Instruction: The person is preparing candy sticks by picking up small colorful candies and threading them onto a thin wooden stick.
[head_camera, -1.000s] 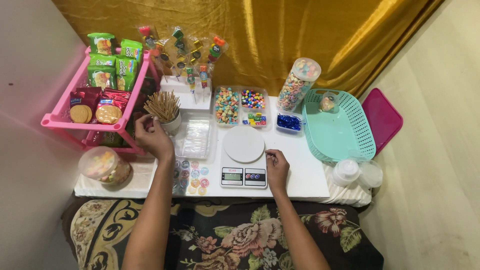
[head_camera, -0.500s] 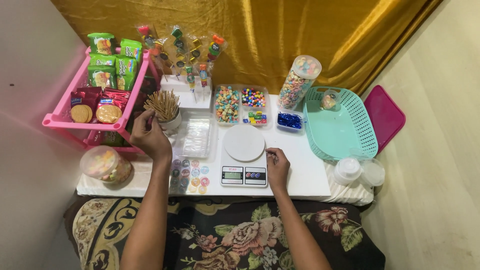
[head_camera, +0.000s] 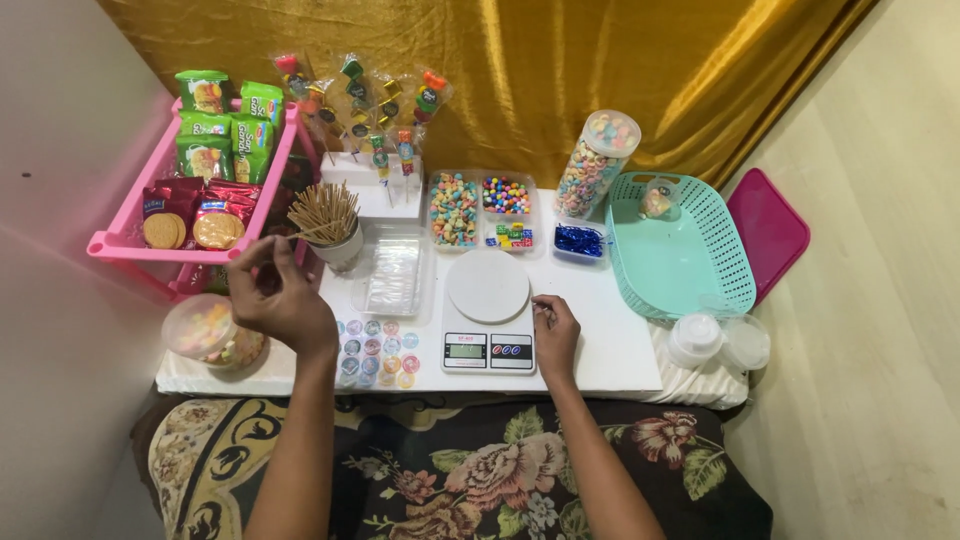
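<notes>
In the head view, the left hand (head_camera: 280, 300) is raised near the pink rack's (head_camera: 120, 245) near edge, fingers pinched on one wooden skewer (head_camera: 300, 234) just beside the cup of skewers (head_camera: 328, 222). The right hand (head_camera: 553, 332) rests loosely curled on the white table (head_camera: 610, 350) at the kitchen scale's (head_camera: 488, 310) right edge, and whether it grips anything I cannot tell; bare tabletop lies between it and the teal basket (head_camera: 680, 250). Green snack packets (head_camera: 222, 125) fill the rack's far end, red biscuit packs (head_camera: 195, 218) its near end, and a sheet of round stickers (head_camera: 378, 350) lies left of the scale.
</notes>
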